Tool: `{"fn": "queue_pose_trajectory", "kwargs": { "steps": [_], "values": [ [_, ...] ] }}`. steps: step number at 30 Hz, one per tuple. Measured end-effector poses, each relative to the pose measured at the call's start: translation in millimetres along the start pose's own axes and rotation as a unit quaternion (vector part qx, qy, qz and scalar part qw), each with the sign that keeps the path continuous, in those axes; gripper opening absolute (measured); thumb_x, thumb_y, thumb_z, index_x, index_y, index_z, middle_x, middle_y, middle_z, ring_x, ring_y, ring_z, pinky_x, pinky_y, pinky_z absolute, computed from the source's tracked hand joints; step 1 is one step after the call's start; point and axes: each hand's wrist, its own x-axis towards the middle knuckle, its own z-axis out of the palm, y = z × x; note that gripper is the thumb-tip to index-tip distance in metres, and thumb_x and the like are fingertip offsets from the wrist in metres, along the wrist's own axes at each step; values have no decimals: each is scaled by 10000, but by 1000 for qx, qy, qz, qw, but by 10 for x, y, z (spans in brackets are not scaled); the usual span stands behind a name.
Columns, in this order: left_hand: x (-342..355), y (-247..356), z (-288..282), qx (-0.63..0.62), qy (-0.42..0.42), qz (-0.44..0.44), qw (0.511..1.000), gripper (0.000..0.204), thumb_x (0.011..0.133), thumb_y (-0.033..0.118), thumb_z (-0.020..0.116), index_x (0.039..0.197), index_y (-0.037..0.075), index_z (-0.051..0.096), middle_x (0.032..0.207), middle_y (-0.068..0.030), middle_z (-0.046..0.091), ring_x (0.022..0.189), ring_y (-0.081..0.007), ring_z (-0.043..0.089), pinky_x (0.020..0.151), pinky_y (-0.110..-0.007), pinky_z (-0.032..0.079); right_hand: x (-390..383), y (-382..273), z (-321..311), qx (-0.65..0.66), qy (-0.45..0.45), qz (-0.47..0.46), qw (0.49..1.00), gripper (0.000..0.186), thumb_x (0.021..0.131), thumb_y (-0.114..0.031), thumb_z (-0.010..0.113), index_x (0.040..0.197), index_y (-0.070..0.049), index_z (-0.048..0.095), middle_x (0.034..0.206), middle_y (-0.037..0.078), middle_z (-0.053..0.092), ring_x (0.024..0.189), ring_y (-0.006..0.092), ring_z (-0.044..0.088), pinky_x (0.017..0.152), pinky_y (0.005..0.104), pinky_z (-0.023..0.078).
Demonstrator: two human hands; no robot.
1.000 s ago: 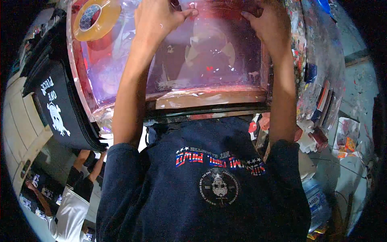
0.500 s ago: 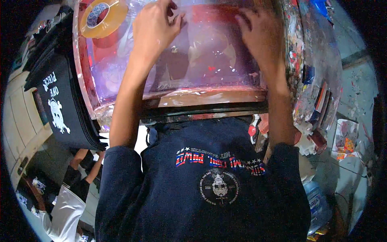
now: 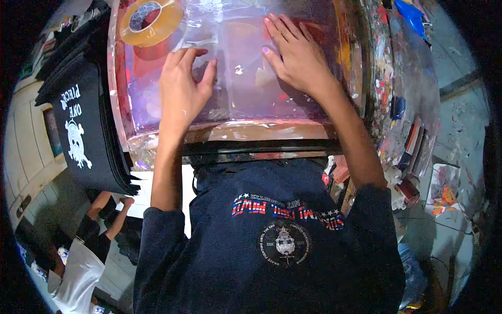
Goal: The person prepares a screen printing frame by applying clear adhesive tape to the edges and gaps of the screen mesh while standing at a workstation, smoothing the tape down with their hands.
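Note:
Before me lies a framed screen-printing screen, its purple, paint-stained mesh [image 3: 235, 97] set in a worn wooden frame [image 3: 251, 131]. My right hand [image 3: 300, 60] rests flat on the right part of the mesh, fingers stretched out and thumb apart. Over the left part is my left hand [image 3: 185, 86], with fingers bent and thumb held away from them; nothing shows between them. Whether it touches the mesh I cannot tell. Beyond it, at the far left corner, a roll of clear yellowish tape [image 3: 170, 23] lies on the screen.
Black cloth pieces with a white skull print [image 3: 76, 144] hang in a stack at the left. A person in a white and black top [image 3: 81, 272] is at lower left. Paint-splattered clutter [image 3: 384, 78] borders the right, with a blue water jug [image 3: 413, 275] below.
My left hand has come nearer, and its fingers have spread apart. My right hand has moved left and flattened onto the mesh.

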Motion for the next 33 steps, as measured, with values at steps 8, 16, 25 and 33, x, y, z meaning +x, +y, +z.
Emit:
{"fn": "queue_pose_trajectory", "kwargs": {
  "steps": [8, 16, 25, 33],
  "values": [
    [-40, 93, 35, -11, -35, 7, 999, 275, 852, 180, 730, 1064, 11, 683, 1112, -163, 666, 1046, -343, 613, 925, -413, 479, -44, -64, 129, -20, -4, 10, 1000, 666, 1009, -417, 458, 1539, -43, 310, 1600, 145, 317, 1487, 329, 266, 1211, 540, 188],
    [41, 192, 282, -17, -100, 144, 984, 458, 918, 238, 651, 1299, -1, 566, 1389, -230, 519, 1280, -416, 491, 1095, -471, 386, 24, 126, 121, -20, 6, -1, 1000, 692, 999, -418, 486, 1538, -28, 297, 1587, 186, 320, 1476, 352, 278, 1220, 503, 187],
    [596, 297, 932, 52, -90, 228, 968, 741, 998, 447, 481, 1492, -80, 314, 1583, -271, 270, 1492, -379, 240, 1225, -483, 175, -368, 204, -281, -53, 0, 108, 993, 715, 967, -448, 522, 1414, 104, 433, 1497, 289, 411, 1429, 429, 333, 1200, 557, 184],
    [600, 270, 981, 6, -141, 219, 965, 748, 990, 466, 488, 1506, -50, 322, 1581, -223, 316, 1493, -349, 257, 1224, -484, 177, -100, 358, -110, -11, 29, 78, 997, 613, 996, -336, 506, 1444, 70, 402, 1519, 264, 389, 1408, 414, 375, 1183, 471, 274]
  ]
}}
